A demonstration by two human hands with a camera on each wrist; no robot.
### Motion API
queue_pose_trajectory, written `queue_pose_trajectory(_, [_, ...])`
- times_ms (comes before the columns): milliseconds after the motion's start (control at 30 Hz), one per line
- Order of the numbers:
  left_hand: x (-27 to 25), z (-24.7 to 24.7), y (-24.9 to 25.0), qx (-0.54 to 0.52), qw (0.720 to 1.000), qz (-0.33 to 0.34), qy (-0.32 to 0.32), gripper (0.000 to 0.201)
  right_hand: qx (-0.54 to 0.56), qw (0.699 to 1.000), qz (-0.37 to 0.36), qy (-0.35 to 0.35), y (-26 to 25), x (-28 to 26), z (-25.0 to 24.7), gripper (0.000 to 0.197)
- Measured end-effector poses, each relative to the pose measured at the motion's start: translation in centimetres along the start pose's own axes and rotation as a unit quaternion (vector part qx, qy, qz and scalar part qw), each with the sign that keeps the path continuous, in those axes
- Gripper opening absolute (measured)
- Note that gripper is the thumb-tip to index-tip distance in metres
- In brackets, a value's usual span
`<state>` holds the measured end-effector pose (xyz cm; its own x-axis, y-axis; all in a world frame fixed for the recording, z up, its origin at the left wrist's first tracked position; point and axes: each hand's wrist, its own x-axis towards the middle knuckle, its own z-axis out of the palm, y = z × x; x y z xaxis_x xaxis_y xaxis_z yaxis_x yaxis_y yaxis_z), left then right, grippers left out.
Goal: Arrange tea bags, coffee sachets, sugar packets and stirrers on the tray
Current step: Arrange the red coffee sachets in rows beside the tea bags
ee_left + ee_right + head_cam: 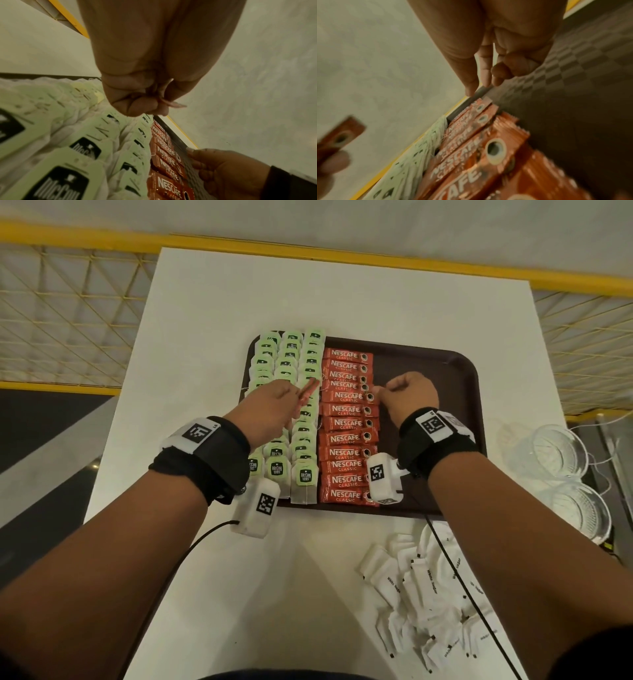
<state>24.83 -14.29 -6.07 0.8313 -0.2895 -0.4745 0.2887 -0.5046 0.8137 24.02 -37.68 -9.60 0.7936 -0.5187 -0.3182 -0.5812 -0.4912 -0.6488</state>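
A dark brown tray (428,364) lies on the white table. Green-tagged tea bags (291,361) fill three columns on its left side. Beside them runs a column of red Nescafe coffee sachets (346,436). My left hand (293,402) hovers over the tea bags and grips red coffee sachets (308,393) that stick out toward the column. How many it holds is unclear. My right hand (383,392) is at the right end of the column's upper sachets. Its thumb and fingers (485,81) point down, slightly apart, just above a sachet end (488,100). No stirrers are visible.
A loose pile of white sugar packets (428,594) lies on the table at the front right, crossed by a black cable. Two clear glass bowls (561,453) stand off the table's right edge. The tray's right half is bare. A yellow railing runs behind the table.
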Motion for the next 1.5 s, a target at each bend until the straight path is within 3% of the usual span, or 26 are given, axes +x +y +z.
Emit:
queue_pose_trajectory(100, [-0.2, 0.0, -0.1, 0.106, 0.992, 0.063, -0.005, 0.018, -0.037, 0.995, -0.082, -0.031, -1.6, -1.2, -0.6, 0.027])
queue_pose_trajectory(167, [0.0, 0.2, -0.2, 0.116, 0.988, 0.097, 0.013, 0.018, -0.025, 0.982, -0.137, -0.128, -3.0, -2.4, -1.1, 0.028])
queue_pose_trajectory(233, [0.2, 0.5, -0.3, 0.106, 0.988, 0.109, 0.028, 0.016, 0.005, 0.96, -0.156, -0.232, -3.9, -3.4, -1.4, 0.016])
queue_pose_trajectory(300, [0.4, 0.7, -0.3, 0.088, 0.989, 0.114, 0.036, 0.016, 0.046, 0.949, -0.162, -0.266, -3.9, -3.4, -1.1, 0.003])
queue_pose_trajectory(467, [0.5, 0.3, -0.4, 0.034, 0.993, 0.1, 0.055, 0.024, 0.172, 0.96, -0.094, -0.201, -2.5, -2.0, -0.8, 0.01])
queue_pose_trajectory(567, [0.7, 0.1, -0.5, -0.08, 0.994, 0.06, 0.048, 0.025, 0.27, 0.933, -0.09, -0.222, -2.3, -1.7, -1.2, 0.014])
queue_pose_trajectory(733, [0.7, 0.2, -0.5, -0.202, 0.975, 0.055, 0.069, 0.016, 0.244, 0.933, -0.136, -0.225, -2.6, -2.2, -1.4, 0.016])
queue_pose_trajectory(1000, [1.0, -0.2, -1.0, -0.128, 0.978, 0.101, 0.132, 0.028, 0.325, 0.902, -0.025, -0.282, -3.1, -3.0, -1.6, 0.011])
queue_pose_trajectory(1167, [1.0, -0.1, -0.8, -0.118, 0.978, 0.098, 0.141, 0.039, 0.374, 0.887, 0.039, -0.268, -3.5, -2.6, -1.6, 0.029])
queue_pose_trajectory(1333, [0.9, 0.4, -0.4, -0.111, 0.98, 0.104, 0.131, 0.041, 0.307, 0.921, -0.054, -0.235, -2.9, -2.6, -1.2, 0.014])
queue_pose_trajectory(1500, [0.8, 0.3, -0.6, -0.09, 0.976, 0.111, 0.165, 0.034, 0.246, 0.964, -0.037, -0.094, -2.4, -0.4, -1.0, 0.005])
